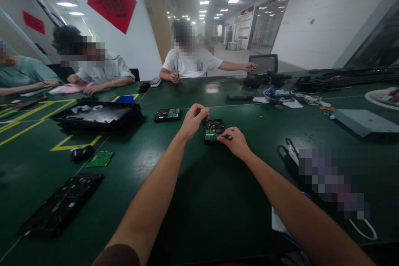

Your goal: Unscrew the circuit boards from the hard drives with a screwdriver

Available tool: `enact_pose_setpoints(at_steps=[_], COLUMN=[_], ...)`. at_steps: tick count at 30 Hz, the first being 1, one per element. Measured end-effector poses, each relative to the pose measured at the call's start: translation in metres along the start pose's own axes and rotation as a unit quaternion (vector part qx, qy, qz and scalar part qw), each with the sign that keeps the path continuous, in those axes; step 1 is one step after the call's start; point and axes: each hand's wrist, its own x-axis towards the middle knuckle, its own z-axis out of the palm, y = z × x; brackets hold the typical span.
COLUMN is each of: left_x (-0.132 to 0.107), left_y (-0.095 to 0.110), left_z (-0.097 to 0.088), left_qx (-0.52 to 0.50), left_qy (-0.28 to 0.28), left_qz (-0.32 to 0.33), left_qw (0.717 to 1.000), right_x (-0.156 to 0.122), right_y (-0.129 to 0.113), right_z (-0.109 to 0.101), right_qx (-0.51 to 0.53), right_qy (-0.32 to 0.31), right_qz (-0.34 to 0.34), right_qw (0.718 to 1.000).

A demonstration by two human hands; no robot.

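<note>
A hard drive [213,134] with a green circuit board lies on the dark green table in front of me. My left hand [193,121] is closed in a pinch above its far left corner. Something small and yellow shows at those fingertips, too small to name. My right hand [236,142] grips the near right edge of the drive between thumb and fingers. Left of my hands lies a second hard drive [168,114], its green board facing up.
At the left are a black tray-like casing [99,114], a loose green circuit board [100,159] and a black panel [64,203]. A screwdriver [239,97], tangled cables [279,93], a grey metal box [366,122] and a lanyard lie ahead and right. Several people sit opposite.
</note>
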Motion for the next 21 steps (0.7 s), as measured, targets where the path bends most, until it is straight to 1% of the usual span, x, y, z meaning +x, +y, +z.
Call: enact_pose_setpoints(at_steps=[3, 6, 9, 12, 15, 18, 21], left_x=[0.001, 0.002, 0.003, 0.004, 0.004, 0.003, 0.003], left_y=[-0.001, -0.001, 0.002, 0.005, 0.007, 0.006, 0.004], left_z=[0.000, 0.000, 0.001, 0.004, 0.009, 0.014, 0.015], left_qx=[0.000, -0.006, -0.057, -0.100, -0.132, -0.140, -0.117], left_qy=[0.023, 0.048, 0.060, 0.065, 0.086, 0.096, 0.107], left_qz=[-0.002, -0.010, -0.045, -0.085, -0.106, -0.099, -0.076], left_qw=[1.000, 0.999, 0.996, 0.989, 0.982, 0.981, 0.984], right_x=[-0.002, -0.002, -0.002, -0.002, -0.002, -0.001, -0.001], right_y=[0.001, 0.001, -0.001, -0.004, -0.005, -0.005, -0.003], right_z=[-0.002, -0.002, -0.004, -0.005, -0.006, -0.005, -0.003], right_qx=[-0.004, -0.002, 0.005, 0.007, 0.006, 0.003, -0.001], right_qy=[-0.012, -0.018, -0.028, -0.029, -0.025, -0.019, -0.012], right_qz=[-0.007, 0.003, 0.021, 0.026, 0.027, 0.023, 0.018], right_qw=[1.000, 1.000, 0.999, 0.999, 0.999, 1.000, 1.000])
